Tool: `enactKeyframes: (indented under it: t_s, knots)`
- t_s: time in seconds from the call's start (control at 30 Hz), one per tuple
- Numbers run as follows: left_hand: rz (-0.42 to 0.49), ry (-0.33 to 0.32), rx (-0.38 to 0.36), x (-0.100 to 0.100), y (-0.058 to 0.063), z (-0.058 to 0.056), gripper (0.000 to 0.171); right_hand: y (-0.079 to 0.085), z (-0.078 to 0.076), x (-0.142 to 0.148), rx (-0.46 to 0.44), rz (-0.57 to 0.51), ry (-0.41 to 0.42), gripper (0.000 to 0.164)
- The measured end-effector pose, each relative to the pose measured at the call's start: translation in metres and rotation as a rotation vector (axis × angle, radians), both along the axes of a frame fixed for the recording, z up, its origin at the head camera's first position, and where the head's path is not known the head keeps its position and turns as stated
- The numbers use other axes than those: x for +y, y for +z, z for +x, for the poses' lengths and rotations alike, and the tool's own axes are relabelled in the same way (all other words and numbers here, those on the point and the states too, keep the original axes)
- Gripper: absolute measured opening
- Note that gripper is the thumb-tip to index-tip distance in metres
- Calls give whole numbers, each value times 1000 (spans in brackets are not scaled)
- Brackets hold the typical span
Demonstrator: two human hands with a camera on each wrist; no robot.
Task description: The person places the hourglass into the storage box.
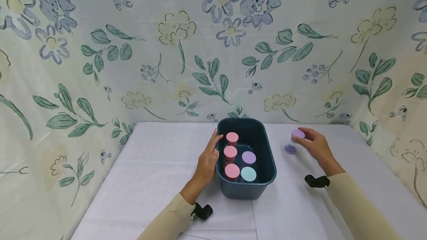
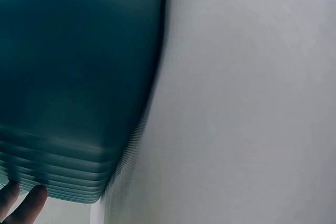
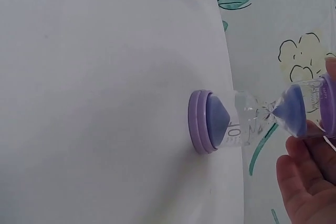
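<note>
My right hand (image 1: 315, 145) pinches a sand timer (image 3: 244, 119) by its upper purple cap, on the right of the table. The timer has a clear, narrow-waisted body with blue-violet sand in both bulbs; its lower purple cap is close over the white cloth. At the left side of a dark teal bin (image 1: 245, 192) is my left hand (image 1: 206, 162), its fingers mostly straight against the outer wall and fingertips at the rim. Inside the bin stand three pink-capped timers (image 1: 232, 171), a purple-capped one (image 1: 248, 157) and a light-blue-capped one (image 1: 248, 174).
A white cloth (image 1: 160, 166) covers the table. Behind it hangs a floral curtain (image 1: 186, 66), which also runs along both sides. Each wrist wears a black camera mount, one at the left sleeve (image 1: 173, 214) and one at the right sleeve (image 1: 353, 199).
</note>
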State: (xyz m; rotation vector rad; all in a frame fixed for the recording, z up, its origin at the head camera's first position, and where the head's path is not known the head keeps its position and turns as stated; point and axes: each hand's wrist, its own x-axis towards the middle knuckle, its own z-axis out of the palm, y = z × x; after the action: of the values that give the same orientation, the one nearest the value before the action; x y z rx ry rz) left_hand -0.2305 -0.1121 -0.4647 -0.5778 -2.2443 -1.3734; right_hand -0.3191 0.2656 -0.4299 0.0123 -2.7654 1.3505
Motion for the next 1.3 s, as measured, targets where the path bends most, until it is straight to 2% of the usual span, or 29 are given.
enactKeyframes:
  t_s: [0.53, 0.77, 1.3]
  knots:
    - [-5, 0, -4, 0, 0, 0, 50, -2, 0, 0, -24, -30, -14, 82]
    - [-8, 6, -37, 0, 3, 2, 51, -3, -1, 2, -53, -28, -27, 86]
    - [-10, 15, -35, 0, 2, 1, 51, 5, 1, -1, -46, -48, -48, 89]
